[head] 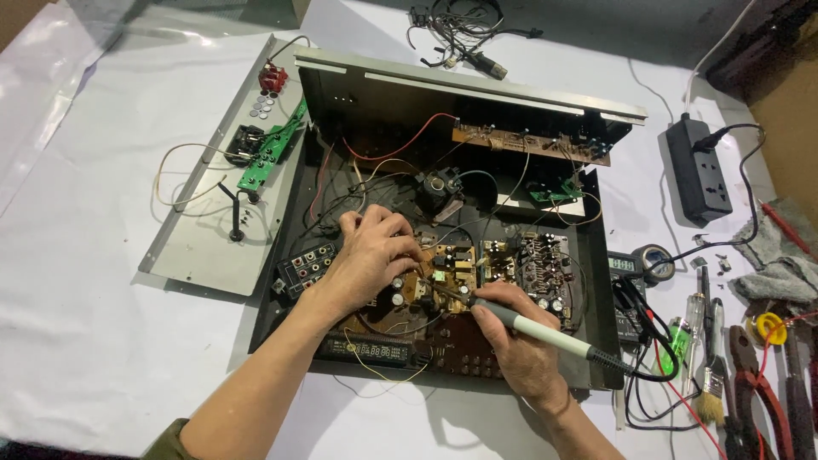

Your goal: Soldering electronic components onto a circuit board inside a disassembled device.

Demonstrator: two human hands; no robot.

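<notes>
An opened black metal chassis [588, 281] lies on the white-covered table, full of brown circuit boards and wires. My left hand [371, 255] rests fingers-down on the middle brown circuit board [447, 264], gripping a part of it. My right hand [520, 341] holds a grey-handled soldering iron [532, 328] like a pen. The iron's tip touches the board just right of my left fingers. Whether my left fingers pinch solder wire is too small to tell.
The detached grey panel [213, 247] with a green board [273, 153] lies left of the chassis. A black power strip [699, 170], multimeter [626, 266], tape roll [656, 260], screwdrivers, brush [710, 400] and pliers [754, 383] crowd the right side. A cable bundle [464, 34] lies at the back.
</notes>
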